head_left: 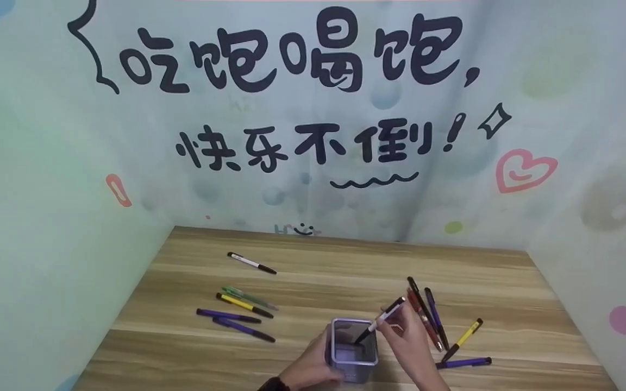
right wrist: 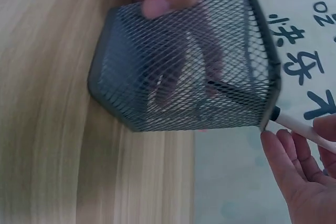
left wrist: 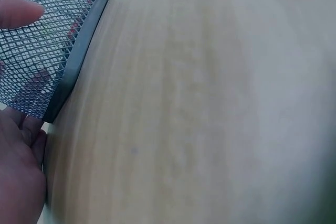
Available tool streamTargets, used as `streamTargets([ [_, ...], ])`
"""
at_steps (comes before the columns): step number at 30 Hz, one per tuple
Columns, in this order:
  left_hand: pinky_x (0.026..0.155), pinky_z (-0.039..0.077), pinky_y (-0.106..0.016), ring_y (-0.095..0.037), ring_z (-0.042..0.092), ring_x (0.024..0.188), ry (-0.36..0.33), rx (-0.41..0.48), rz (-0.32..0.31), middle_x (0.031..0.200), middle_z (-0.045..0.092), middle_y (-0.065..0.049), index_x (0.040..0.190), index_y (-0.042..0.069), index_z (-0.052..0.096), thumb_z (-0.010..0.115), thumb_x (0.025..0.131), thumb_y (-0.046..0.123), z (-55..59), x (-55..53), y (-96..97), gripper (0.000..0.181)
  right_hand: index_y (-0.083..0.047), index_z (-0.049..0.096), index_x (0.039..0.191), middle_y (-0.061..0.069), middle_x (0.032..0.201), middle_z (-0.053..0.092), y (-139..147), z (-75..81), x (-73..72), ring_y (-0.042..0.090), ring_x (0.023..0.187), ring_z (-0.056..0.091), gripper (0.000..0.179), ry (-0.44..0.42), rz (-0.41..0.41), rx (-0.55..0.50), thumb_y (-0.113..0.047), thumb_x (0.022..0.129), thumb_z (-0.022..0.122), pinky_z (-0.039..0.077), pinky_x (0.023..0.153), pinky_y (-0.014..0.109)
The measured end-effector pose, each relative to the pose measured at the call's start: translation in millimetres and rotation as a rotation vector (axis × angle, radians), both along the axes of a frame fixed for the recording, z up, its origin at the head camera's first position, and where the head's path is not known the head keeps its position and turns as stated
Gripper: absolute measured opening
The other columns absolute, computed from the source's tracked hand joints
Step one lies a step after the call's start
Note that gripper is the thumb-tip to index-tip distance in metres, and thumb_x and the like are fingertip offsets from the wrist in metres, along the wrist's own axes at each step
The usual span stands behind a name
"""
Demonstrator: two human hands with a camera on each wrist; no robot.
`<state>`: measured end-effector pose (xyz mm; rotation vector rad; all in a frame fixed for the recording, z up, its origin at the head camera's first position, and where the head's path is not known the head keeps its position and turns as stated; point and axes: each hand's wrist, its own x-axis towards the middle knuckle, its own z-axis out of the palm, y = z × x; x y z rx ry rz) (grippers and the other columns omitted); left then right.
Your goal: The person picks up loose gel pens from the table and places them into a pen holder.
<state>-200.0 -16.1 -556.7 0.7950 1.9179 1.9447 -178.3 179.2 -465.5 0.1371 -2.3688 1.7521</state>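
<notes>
A square metal mesh pen holder (head_left: 359, 373) stands on the wooden table near the front. My left hand (head_left: 313, 363) grips it from the left; in the left wrist view the thumb lies on one mesh side and the other fingers of that hand (left wrist: 18, 166) are at another. Between thumb and fingers, my right hand (head_left: 412, 339) pinches a white pen with black ends (head_left: 382, 316). This pen slants down, its black lower end inside the holder. Through the mesh in the right wrist view, that dark end shows past the rim, while the white barrel (right wrist: 298, 125) sticks out.
Left on the table lie a white pen (head_left: 250, 262), a green pen (head_left: 248, 297), a yellow pen (head_left: 243, 304) and two purple pens (head_left: 229, 316). Right of my right hand lie a red pen (head_left: 427, 321), a yellow pen (head_left: 462, 340) and several dark ones. A printed curtain (head_left: 313, 201) hangs behind.
</notes>
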Motion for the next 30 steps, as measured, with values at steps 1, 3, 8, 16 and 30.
streamTargets([
  [1, 0.099, 0.034, -0.029, -0.025, 0.049, 0.109, -0.002, -0.004, 0.002, 0.121, 0.055, -0.012, 0.132, 0.012, 0.038, 0.067, 0.056, -0.01, -0.3, -0.1, -0.3, 0.084, 0.003, 0.051, 0.102, 0.015, 0.096, 0.062, -0.6, -2.1, -0.8, 0.012, 0.083, 0.062, 0.02, 0.024, 0.002, 0.052, -0.002, 0.086, 0.061, 0.054, 0.075, 0.024],
  [3, 0.1, 0.033, -0.029, -0.025, 0.049, 0.109, -0.001, -0.017, 0.004, 0.12, 0.055, -0.011, 0.132, 0.013, 0.038, 0.068, 0.057, -0.009, -0.9, -0.5, -0.8, 0.084, 0.002, 0.053, 0.103, 0.015, 0.098, 0.064, -1.2, -6.0, -2.6, 0.014, 0.083, 0.063, 0.019, 0.067, 0.007, 0.131, -0.003, 0.087, 0.06, 0.053, 0.074, 0.022],
  [8, 0.1, 0.031, -0.027, -0.019, 0.048, 0.109, 0.04, -0.06, 0.02, 0.12, 0.055, -0.007, 0.134, 0.014, 0.037, 0.07, 0.059, -0.002, -2.6, -1.1, -2.0, 0.084, 0.004, 0.052, 0.111, 0.015, 0.1, 0.064, -2.5, -10.4, -6.2, 0.014, 0.085, 0.061, 0.025, 0.038, 0.006, 0.136, -0.005, 0.088, 0.058, 0.051, 0.074, 0.022],
  [16, 0.102, 0.029, -0.025, -0.014, 0.047, 0.112, 0.065, -0.1, 0.054, 0.124, 0.054, -0.003, 0.135, 0.019, 0.037, 0.071, 0.058, 0.0, -2.2, 0.0, -1.7, 0.086, 0.008, 0.046, 0.117, 0.017, 0.097, 0.062, -6.1, -12.8, -9.7, 0.006, 0.079, 0.055, 0.036, -0.018, -0.015, 0.053, -0.003, 0.086, 0.06, 0.05, 0.07, 0.02],
  [30, 0.1, 0.033, -0.028, -0.023, 0.048, 0.113, 0.078, -0.093, 0.067, 0.126, 0.054, -0.01, 0.138, 0.016, 0.035, 0.074, 0.061, -0.001, 2.2, 2.2, -1.4, 0.087, 0.004, 0.048, 0.114, 0.009, 0.089, 0.059, -8.8, -17.8, -14.1, 0.005, 0.077, 0.054, 0.034, -0.072, -0.009, 0.064, -0.01, 0.087, 0.063, 0.048, 0.07, 0.019],
])
